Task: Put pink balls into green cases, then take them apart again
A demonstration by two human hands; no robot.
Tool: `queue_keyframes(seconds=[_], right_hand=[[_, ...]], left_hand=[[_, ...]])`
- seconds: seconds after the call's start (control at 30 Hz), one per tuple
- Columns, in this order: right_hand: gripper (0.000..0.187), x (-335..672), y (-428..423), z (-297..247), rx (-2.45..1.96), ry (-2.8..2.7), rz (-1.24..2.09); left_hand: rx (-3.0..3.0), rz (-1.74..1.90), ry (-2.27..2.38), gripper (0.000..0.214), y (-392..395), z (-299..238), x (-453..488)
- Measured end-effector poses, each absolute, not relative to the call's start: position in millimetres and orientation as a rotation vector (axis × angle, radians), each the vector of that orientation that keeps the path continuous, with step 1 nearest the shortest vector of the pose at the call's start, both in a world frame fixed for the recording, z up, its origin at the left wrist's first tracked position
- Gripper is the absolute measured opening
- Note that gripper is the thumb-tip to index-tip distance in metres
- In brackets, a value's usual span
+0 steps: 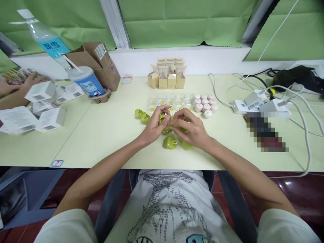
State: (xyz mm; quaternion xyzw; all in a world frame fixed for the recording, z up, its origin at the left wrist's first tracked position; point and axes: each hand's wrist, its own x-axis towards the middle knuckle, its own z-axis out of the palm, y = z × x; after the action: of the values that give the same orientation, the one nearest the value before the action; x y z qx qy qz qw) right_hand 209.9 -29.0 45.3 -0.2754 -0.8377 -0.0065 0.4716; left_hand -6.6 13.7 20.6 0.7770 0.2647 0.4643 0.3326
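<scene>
Near the table's front, my left hand point(154, 127) is closed round a small shiny green case point(166, 130), with the thumb on its upper side. My right hand point(194, 131) meets it from the right, fingers bent and fingertips pinched at the case; what lies between them is hidden. Below the hands sit a green case with a small loop point(170, 142) and another green case point(186, 145), partly under my right hand. Two more green pieces point(141, 116) lie left of my left hand. Other green bits show behind my right fingers.
Behind the hands are clear plastic cups with yellow stickers point(170, 100) and pale pink-and-white round pieces point(205, 102). Small open cartons point(167, 79) stand farther back. A power strip point(260, 107) with cables is right; white boxes point(42, 108), a drink cup point(88, 81) and another person's hands point(31, 82) are left.
</scene>
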Motion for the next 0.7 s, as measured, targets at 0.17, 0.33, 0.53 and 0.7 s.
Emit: queue_keyframes(seconds=[0.17, 0.33, 0.53, 0.7], right_hand=[[0.012, 204.4, -29.9, 37.3, -0.772, -1.988, -0.137], [0.022, 207.0, -28.5, 34.1, -0.926, -2.068, -0.260], [0.022, 214.4, -31.8, 37.4, -0.944, -2.234, -0.396], [0.020, 218.2, -33.1, 40.8, -0.914, -2.285, -0.328]], left_hand=[[1.796, 1.089, 0.557, 0.063, 0.4, 17.7, 1.3], [1.781, 0.972, 0.510, 0.058, -4.7, 23.2, 1.8], [1.913, 0.801, 0.468, 0.069, 1.9, 31.5, -9.1], [2.053, 0.762, 0.530, 0.071, 13.2, 32.1, -17.1]])
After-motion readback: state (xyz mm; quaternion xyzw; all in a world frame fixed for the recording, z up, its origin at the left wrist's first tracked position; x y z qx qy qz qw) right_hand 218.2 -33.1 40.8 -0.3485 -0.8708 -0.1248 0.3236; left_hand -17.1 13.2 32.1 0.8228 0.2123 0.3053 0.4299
